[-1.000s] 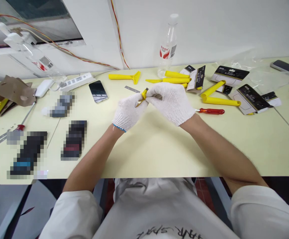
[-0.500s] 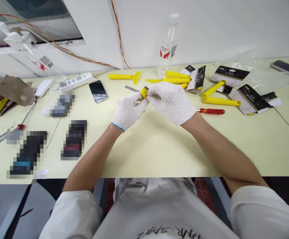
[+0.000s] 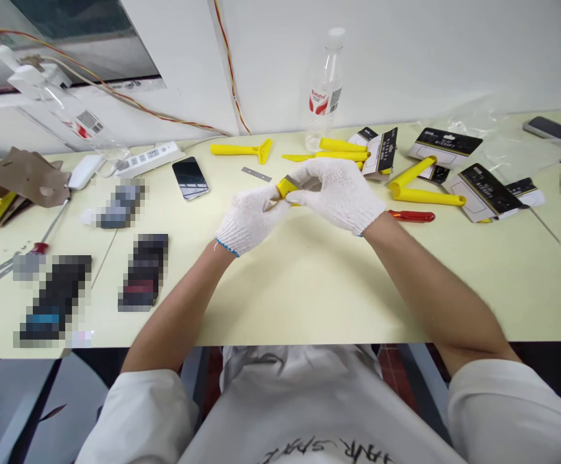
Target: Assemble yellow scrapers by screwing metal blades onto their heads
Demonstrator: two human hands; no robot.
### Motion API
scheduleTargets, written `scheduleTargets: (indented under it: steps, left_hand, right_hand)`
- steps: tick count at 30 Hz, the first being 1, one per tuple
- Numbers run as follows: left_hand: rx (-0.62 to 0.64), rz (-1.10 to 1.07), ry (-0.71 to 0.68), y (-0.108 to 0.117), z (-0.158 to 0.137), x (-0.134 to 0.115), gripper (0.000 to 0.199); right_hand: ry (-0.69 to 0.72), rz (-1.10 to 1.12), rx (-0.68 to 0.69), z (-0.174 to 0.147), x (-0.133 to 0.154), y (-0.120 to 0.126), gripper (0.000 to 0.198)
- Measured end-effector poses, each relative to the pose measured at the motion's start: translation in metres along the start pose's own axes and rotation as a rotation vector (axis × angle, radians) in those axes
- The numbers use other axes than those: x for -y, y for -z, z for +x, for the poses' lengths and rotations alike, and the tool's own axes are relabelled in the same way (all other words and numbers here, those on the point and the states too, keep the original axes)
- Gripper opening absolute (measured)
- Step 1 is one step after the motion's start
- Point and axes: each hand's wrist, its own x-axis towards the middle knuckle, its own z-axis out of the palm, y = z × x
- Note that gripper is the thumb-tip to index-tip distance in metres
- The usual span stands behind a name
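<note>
Both my hands wear white knitted gloves and meet above the middle of the table. Between them is a small yellow scraper head [image 3: 286, 187] with a dark edge on top; its lower part is hidden by my fingers. My left hand [image 3: 254, 216] grips it from the left, fingers closed. From the right, my right hand [image 3: 341, 193] pinches it with thumb and fingers. A flat metal blade [image 3: 257, 174] with holes lies just beyond my left hand. Behind that rests a yellow scraper [image 3: 241, 150] with a flared head. A red-handled screwdriver [image 3: 411, 216] lies beside my right wrist.
Yellow handles [image 3: 427, 195] and black-and-white cardboard packages [image 3: 490, 190] lie at the right. A clear bottle [image 3: 326, 96] stands by the wall. Toward the left are a phone [image 3: 191, 178], a power strip [image 3: 149, 159], brown cardboard [image 3: 24, 175] and another screwdriver [image 3: 40, 247].
The yellow scraper head has turned in my fingers and shows more of its face. My right hand has shifted slightly, with its fingers more raised. The blade on the table is more exposed.
</note>
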Motion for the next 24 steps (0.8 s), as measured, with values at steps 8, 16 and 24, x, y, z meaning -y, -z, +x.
scheduleTargets:
  steps: [8,16,24]
  left_hand:
    - [0.023,-0.021,0.028,0.001,-0.001,-0.002,0.013]
    - [-0.001,0.019,0.005,0.001,-0.001,-0.004,0.019]
    - [-0.041,-0.129,0.012,-0.004,-0.001,0.000,0.019]
  right_hand:
    - [-0.070,0.066,0.023,-0.003,0.012,0.008,0.019]
    - [-0.103,0.054,0.009,-0.003,0.011,0.006,0.007]
    - [-0.078,0.104,0.001,0.000,0.011,0.007,0.018]
